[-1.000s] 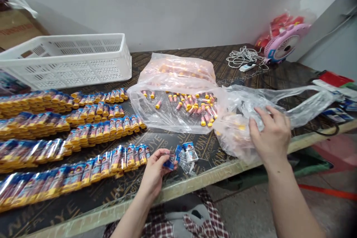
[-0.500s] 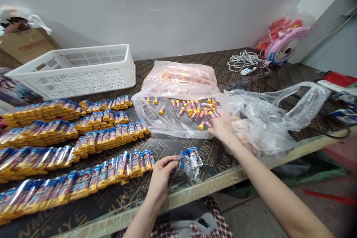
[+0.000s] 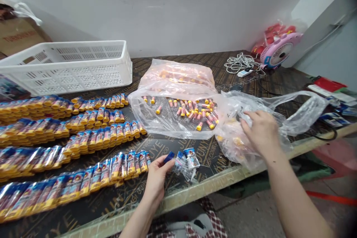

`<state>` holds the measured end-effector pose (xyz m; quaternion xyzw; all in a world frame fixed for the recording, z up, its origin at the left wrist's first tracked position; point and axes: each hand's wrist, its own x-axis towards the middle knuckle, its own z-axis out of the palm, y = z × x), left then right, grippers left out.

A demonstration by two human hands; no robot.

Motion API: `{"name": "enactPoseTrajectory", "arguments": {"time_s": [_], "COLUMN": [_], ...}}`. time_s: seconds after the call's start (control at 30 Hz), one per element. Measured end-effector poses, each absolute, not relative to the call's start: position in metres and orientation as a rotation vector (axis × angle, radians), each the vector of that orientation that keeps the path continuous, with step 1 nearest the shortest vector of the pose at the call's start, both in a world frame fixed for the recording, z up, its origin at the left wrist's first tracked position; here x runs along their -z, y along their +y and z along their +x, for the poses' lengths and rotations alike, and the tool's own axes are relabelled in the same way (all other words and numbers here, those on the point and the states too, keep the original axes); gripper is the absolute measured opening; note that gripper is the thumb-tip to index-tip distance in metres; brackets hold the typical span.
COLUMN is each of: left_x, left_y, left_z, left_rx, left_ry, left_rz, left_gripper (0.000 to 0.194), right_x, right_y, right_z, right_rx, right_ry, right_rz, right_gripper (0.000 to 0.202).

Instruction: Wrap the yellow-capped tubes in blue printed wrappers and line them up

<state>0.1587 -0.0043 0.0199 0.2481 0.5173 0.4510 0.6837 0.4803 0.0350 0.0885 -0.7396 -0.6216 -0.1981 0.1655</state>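
Observation:
Near the table's front edge, my left hand [image 3: 157, 174] pinches a small clear packet with a blue end [image 3: 169, 157]. Just right of it lie clear blue-topped wrappers [image 3: 181, 161] and a white and blue printed packet [image 3: 192, 158]. My right hand [image 3: 262, 130] is over the crumpled clear plastic bag [image 3: 240, 108] on the right, its fingers apart at the plastic; nothing shows in them. Between the hands and the wall, small pink tubes with yellow caps [image 3: 195, 113] lie in the mouth of an open clear bag [image 3: 173, 131].
Rows of filled blue and yellow packets [image 3: 95, 178] cover the table's left side. Behind them stands a white plastic basket [image 3: 83, 76]. A white coiled cable [image 3: 241, 62] and a pink fan [image 3: 280, 54] are at the back right. Blue packs [image 3: 333, 119] lie far right.
My right hand has moved right from the pink tubes to the crumpled bag. My left hand stays near the wrappers, and the blue end of its packet now shows upright. The view has shifted slightly.

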Motion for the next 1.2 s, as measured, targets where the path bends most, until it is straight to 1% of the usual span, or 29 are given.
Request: {"name": "enactPoseTrajectory", "arguments": {"time_s": [0.03, 0.1, 0.23, 0.33, 0.4, 0.47, 0.5, 0.57, 0.63, 0.7, 0.8, 0.9, 1.07, 1.2], "left_x": [-0.021, -0.023, -0.028, -0.031, -0.034, -0.037, -0.038, -0.041, -0.042, -0.042, -0.042, -0.044, -0.047, -0.048], "left_y": [-0.005, -0.006, -0.005, -0.002, 0.0, 0.004, 0.006, 0.01, 0.013, 0.017, 0.02, 0.02, 0.012, 0.004], "left_z": [0.16, 0.163, 0.163, 0.162, 0.161, 0.162, 0.163, 0.165, 0.167, 0.169, 0.17, 0.17, 0.174, 0.179], "left_rx": [-1.005, -1.003, -1.036, -1.062, -1.074, -1.1, -1.12, -1.164, -1.191, -1.185, -1.171, -1.168, -1.154, -1.203], "left_ry": [1.144, 1.129, 1.161, 1.193, 1.201, 1.193, 1.187, 1.176, 1.165, 1.154, 1.141, 1.139, 1.136, 1.03], "left_rz": [0.552, 0.552, 0.564, 0.533, 0.493, 0.438, 0.401, 0.296, 0.163, 0.036, -0.085, -0.136, -0.1, 0.069], "left_gripper": [0.032, 0.031, 0.027, 0.029, 0.031, 0.033, 0.034, 0.035, 0.034, 0.03, 0.023, 0.018, 0.021, 0.029], "right_x": [-0.087, -0.08, -0.057, -0.053, -0.061, -0.074, -0.079, -0.086, -0.083, -0.073, -0.056, -0.045, -0.036, -0.032], "right_y": [0.046, 0.071, 0.115, 0.123, 0.113, 0.088, 0.072, 0.034, -0.002, -0.031, -0.052, -0.055, -0.051, -0.052], "right_z": [0.461, 0.428, 0.404, 0.412, 0.415, 0.409, 0.402, 0.383, 0.361, 0.342, 0.325, 0.319, 0.314, 0.31], "right_rx": [0.462, 0.188, 0.103, 0.073, 0.065, 0.017, -0.037, -0.153, -0.138, -0.142, -0.12, -0.041, -0.088, -0.189], "right_ry": [-1.844, -2.035, -2.009, -1.993, -1.973, -1.921, -1.879, -1.795, -1.71, -1.689, -1.712, -1.717, -1.776, -1.761], "right_rz": [-2.065, -2.154, -2.276, -2.301, -2.246, -2.034, -1.858, -1.565, -1.37, -1.239, -1.141, -1.126, -1.125, -1.109], "right_gripper": [0.027, 0.027, 0.031, 0.043, 0.049, 0.049, 0.046, 0.034, 0.021, 0.029, 0.048, 0.057, 0.057, 0.052]}}
